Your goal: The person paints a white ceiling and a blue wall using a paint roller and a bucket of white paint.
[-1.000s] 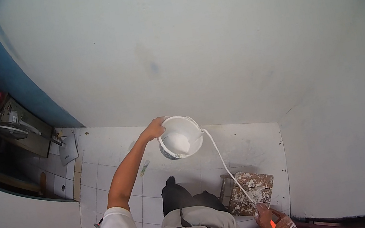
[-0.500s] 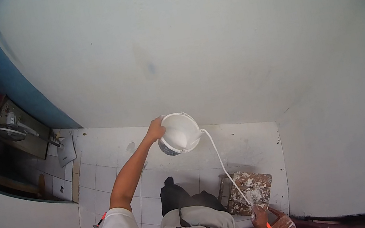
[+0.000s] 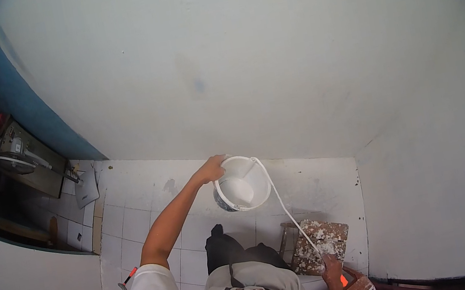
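Your left hand [image 3: 212, 168] grips the rim of the white bucket [image 3: 242, 183], fingers curled over its left edge, arm stretched out over the tiled floor [image 3: 134, 217]. The bucket is held up in the air, tilted with its mouth toward you, and there is white paint [image 3: 239, 190] pooled inside. A long thin white stick [image 3: 284, 204] runs from the bucket's right rim down to your right hand [image 3: 331, 266], which is closed around its lower end, low by the right side of your body. Just beside that hand stands a paint-spattered stool [image 3: 321, 244], near the corner where floor meets wall [image 3: 229, 53].

Versus a second ago: the bucket sits lower and further right and the left hand has moved with it. The right hand is about where it was.
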Demonstrator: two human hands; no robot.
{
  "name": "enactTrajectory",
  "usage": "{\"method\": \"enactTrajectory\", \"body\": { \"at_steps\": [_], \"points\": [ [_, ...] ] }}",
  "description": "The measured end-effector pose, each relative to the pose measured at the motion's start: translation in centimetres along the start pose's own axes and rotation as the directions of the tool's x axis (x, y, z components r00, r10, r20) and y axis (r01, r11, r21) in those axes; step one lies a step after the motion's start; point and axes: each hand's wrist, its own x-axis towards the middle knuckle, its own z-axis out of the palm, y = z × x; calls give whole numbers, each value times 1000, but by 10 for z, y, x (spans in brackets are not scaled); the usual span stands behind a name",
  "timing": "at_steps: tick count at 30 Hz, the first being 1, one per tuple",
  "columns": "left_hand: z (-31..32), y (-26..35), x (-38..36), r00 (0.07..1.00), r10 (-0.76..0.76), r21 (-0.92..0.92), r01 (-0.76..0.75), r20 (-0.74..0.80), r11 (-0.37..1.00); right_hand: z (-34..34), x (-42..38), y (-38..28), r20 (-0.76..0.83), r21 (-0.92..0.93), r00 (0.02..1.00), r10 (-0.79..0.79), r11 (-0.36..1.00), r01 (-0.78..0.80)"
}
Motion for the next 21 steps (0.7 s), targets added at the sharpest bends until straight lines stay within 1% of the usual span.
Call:
{"method": "enactTrajectory", "body": {
  "at_steps": [2, 4, 5, 8, 10, 11, 13, 14, 16, 17, 19, 20, 21],
  "points": [
    [-2, -3, 1, 1000, 16, 22, -15, -15, 1000, 1, -5, 7, -8, 17, 1000, 20, 1000, -20],
    [-4, -4, 2, 998, -49, -5, 49, -40, 999, 7, -13, 15, -56, -51, 998, 9, 999, -12],
    [-4, -4, 3, 998, -48, -6, 47, -39, 999, 9, -15, 18, -57, -52, 998, 11, 999, -14],
    [-5, 1, -1, 999, -42, -17, 42, 3, 999, 14, -17, 16, -43, -54, 999, 27, 998, -30],
    [0, 8, -2, 996, -9, -16, 11, 86, 1000, 19, -14, 14, -44, 56, 998, 50, 997, -47],
    [-1, 11, -3, 996, -8, -17, 9, 92, 1000, 18, -14, 12, -44, 55, 997, 55, 997, -52],
    [1, 15, -3, 992, -25, -106, 38, 125, 994, 9, -10, 4, -18, 58, 999, 46, 997, -45],
    [2, 16, -1, 992, -21, -106, 35, 126, 994, 4, -10, 3, -21, 57, 999, 48, 997, -47],
    [3, 11, 1, 995, -33, -120, 44, 90, 992, -9, -13, -4, -84, -38, 996, -10, 999, 7],
    [2, 7, 2, 995, -31, -122, 43, 97, 992, -9, -16, -1, -84, -40, 996, -4, 999, 0],
    [4, -7, 9, 999, -47, -133, 50, 26, 990, -10, -24, 6, -89, 32, 996, 6, 999, -3],
    [6, -14, 13, 998, -45, -135, 49, 32, 990, -9, -27, 9, -88, 31, 996, 12, 999, -9],
    [8, -16, 15, 998, -60, -131, 59, -2, 990, -8, -30, 10, -58, 22, 998, 34, 999, -33]
  ]
}}
